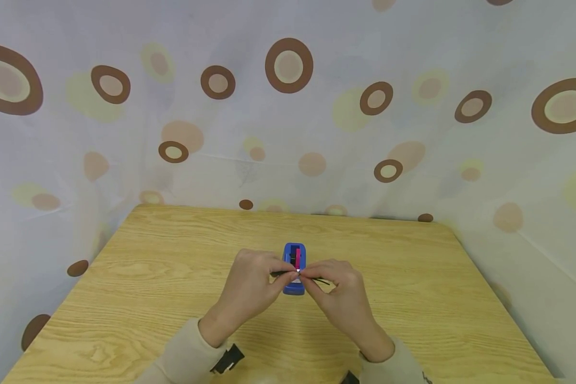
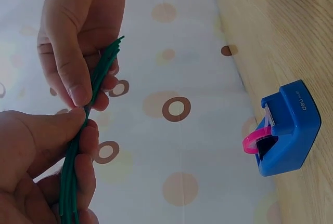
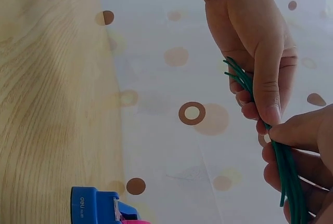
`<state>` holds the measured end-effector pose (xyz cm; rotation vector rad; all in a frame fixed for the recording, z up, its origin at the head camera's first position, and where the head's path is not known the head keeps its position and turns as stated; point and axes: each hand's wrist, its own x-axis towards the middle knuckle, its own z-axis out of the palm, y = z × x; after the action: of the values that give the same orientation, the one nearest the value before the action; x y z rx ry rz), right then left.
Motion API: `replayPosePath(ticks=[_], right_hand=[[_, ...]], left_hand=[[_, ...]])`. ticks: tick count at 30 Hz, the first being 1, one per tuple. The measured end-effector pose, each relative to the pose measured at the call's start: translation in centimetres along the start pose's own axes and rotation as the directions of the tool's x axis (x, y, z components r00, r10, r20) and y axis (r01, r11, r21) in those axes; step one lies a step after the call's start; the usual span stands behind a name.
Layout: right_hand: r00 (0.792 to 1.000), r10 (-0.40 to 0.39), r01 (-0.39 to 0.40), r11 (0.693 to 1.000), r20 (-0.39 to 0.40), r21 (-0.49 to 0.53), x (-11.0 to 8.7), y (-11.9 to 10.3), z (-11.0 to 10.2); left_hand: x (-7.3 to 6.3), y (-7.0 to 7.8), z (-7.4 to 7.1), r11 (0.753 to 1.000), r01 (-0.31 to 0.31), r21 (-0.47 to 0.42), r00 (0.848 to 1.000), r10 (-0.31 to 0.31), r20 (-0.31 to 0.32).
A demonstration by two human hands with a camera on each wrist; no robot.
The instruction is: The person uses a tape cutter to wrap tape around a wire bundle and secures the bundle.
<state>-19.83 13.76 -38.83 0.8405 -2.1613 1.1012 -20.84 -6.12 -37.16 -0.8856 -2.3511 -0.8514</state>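
Observation:
A bundle of thin green strands [image 2: 70, 182], which looks dark in the head view, stretches between both hands. My left hand [image 1: 252, 282] pinches it near the middle between thumb and forefinger, with the other fingers curled under one half. From the other side my right hand [image 1: 338, 290] pinches the strands right beside the left fingertips. Thumbs nearly touch, and the fingers hide the strands at the pinch. Loose ends [image 3: 229, 65] fan out by the left palm in the right wrist view. Beneath the hands a blue tape dispenser [image 1: 294, 289] stands on the table, holding a pink roll [image 2: 251, 141].
The wood-grain table [image 1: 173, 256] reaches back to a pale curtain [image 1: 317, 128] with brown rings and spots, which also hangs along both sides. Black straps [image 1: 228, 358] show at the cuffs of the light sleeves [image 1: 187, 352].

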Motion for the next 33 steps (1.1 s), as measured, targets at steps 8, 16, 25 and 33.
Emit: replayPosePath(ticks=[8, 16, 25, 33], right_hand=[[0.994, 0.095, -0.102, 0.986, 0.058, 0.134, -0.10, 0.18, -0.22], [0.974, 0.182, -0.208, 0.953, 0.134, 0.220, -0.01, 0.11, -0.56], [0.957, 0.219, -0.250, 0.954, 0.191, 0.163, 0.14, -0.14, -0.68], [0.984, 0.119, -0.137, 0.982, 0.134, 0.128, 0.09, -0.05, -0.52]], left_hand=[[-0.17, 0.27, 0.08, 0.998, -0.017, 0.066, 1.000, 0.018, -0.003], [-0.31, 0.14, 0.23, 0.991, -0.076, 0.114, 0.996, 0.082, -0.041], [-0.56, -0.11, 0.57, 0.988, -0.089, 0.124, 0.993, 0.098, -0.068], [-0.55, -0.09, 0.72, 0.996, -0.056, 0.063, 0.995, 0.061, -0.077]])
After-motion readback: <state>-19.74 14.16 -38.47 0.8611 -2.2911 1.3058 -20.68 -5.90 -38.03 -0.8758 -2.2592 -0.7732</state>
